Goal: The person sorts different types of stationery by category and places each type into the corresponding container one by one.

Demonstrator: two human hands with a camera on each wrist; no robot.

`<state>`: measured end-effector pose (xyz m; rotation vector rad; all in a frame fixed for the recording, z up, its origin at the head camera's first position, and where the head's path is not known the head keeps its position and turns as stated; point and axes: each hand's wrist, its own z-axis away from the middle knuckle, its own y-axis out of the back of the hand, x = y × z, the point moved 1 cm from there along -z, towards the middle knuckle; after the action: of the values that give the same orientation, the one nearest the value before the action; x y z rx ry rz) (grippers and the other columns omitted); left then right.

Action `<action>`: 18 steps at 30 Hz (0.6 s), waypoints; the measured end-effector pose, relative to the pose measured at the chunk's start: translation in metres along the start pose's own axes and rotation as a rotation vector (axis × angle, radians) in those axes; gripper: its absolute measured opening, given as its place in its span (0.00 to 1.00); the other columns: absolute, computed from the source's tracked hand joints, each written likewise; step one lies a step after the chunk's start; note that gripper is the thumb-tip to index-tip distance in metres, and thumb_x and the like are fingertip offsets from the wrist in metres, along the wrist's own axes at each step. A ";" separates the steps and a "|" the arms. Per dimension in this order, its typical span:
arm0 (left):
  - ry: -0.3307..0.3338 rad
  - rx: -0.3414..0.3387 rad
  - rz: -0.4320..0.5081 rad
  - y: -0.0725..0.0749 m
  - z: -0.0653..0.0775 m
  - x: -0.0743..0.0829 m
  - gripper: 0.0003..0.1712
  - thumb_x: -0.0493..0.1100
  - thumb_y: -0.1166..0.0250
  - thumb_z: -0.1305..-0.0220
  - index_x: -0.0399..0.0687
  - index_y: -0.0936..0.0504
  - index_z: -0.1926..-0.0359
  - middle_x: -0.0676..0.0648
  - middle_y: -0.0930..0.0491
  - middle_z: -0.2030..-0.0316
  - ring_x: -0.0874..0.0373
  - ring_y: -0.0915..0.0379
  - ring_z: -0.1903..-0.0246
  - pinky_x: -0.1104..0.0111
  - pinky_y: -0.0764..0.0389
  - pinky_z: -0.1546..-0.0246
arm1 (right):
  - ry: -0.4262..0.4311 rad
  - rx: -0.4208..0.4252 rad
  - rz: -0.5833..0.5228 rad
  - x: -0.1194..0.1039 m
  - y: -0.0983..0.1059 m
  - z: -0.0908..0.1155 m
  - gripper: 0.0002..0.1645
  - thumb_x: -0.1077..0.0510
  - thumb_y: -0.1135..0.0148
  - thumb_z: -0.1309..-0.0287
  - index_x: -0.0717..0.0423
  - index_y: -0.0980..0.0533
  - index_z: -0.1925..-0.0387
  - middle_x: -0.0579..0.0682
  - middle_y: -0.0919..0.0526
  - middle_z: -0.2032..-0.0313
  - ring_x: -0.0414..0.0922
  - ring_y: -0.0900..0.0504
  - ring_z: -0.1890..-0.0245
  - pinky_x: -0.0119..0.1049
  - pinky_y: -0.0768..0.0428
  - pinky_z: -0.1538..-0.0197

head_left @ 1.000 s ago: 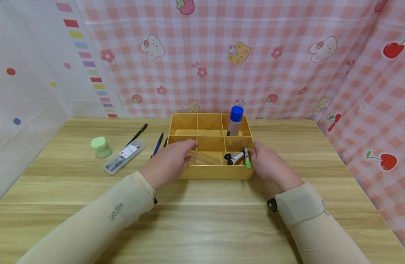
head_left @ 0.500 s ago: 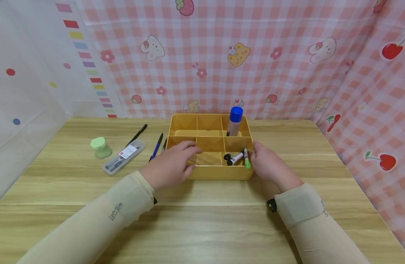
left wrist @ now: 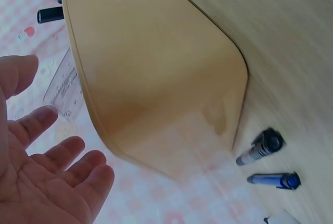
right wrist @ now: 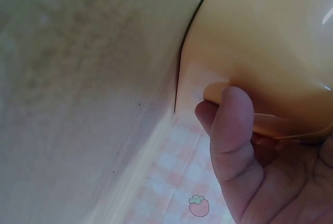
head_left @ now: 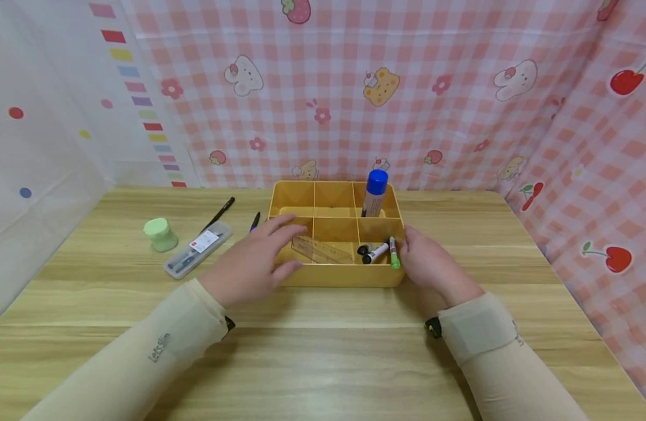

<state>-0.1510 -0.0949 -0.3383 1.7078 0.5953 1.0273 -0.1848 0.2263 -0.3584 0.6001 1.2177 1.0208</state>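
A yellow six-compartment organizer box (head_left: 349, 276) stands on the table. My left hand (head_left: 249, 260) has its fingers spread at the front left corner, holding nothing. Just beyond its fingertips, a clear ruler (head_left: 323, 250) lies slanted over a divider, one end in the front middle compartment. That ruler (left wrist: 65, 91) shows above the rim in the left wrist view. My right hand (head_left: 433, 263) holds the box's right side. In the right wrist view, its thumb (right wrist: 234, 130) lies close to the fingers by the wall; some fingers are hidden.
Several markers (head_left: 377, 253), one with a green cap, fill the front right compartment. Behind them stands a blue-capped tube (head_left: 375, 186). To the left lie a clear pen case (head_left: 196, 252), a black pen (head_left: 219, 213) and a light green object (head_left: 161, 235). A blue pen (left wrist: 273, 179) lies beside the box.
My left hand has let go of the ruler and drawn back left, baring more of it and partly covering the blue pen. The right hand and the box have stayed put.
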 end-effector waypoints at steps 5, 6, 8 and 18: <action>0.019 0.022 0.021 0.004 0.008 -0.006 0.37 0.55 0.35 0.25 0.50 0.33 0.22 0.42 0.42 0.19 0.38 0.42 0.22 0.42 0.30 0.27 | -0.007 -0.002 -0.003 0.000 0.000 0.000 0.36 0.53 0.70 0.17 0.65 0.55 0.17 0.72 0.40 0.23 0.61 0.25 0.34 0.56 0.21 0.40; 0.021 0.028 0.022 0.004 0.010 -0.007 0.37 0.55 0.35 0.25 0.49 0.33 0.22 0.41 0.42 0.19 0.38 0.42 0.21 0.41 0.32 0.27 | -0.009 -0.003 -0.003 0.000 0.000 0.001 0.36 0.53 0.70 0.17 0.65 0.55 0.17 0.72 0.40 0.23 0.61 0.25 0.34 0.56 0.21 0.41; 0.036 0.032 0.019 0.005 0.013 -0.011 0.37 0.55 0.35 0.25 0.48 0.33 0.22 0.41 0.41 0.19 0.37 0.43 0.21 0.40 0.34 0.25 | -0.012 -0.004 -0.002 0.000 0.000 0.001 0.36 0.53 0.70 0.17 0.65 0.56 0.17 0.72 0.40 0.22 0.61 0.26 0.34 0.56 0.21 0.40; 0.155 0.027 -0.006 0.004 0.022 -0.037 0.36 0.53 0.38 0.24 0.44 0.34 0.22 0.38 0.36 0.22 0.36 0.40 0.23 0.39 0.36 0.25 | -0.003 -0.003 0.010 0.001 0.001 0.001 0.36 0.53 0.70 0.17 0.66 0.56 0.17 0.73 0.39 0.23 0.61 0.23 0.39 0.50 0.19 0.50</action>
<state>-0.1518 -0.1365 -0.3508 1.6587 0.7154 1.1594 -0.1845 0.2270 -0.3581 0.6062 1.2112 1.0298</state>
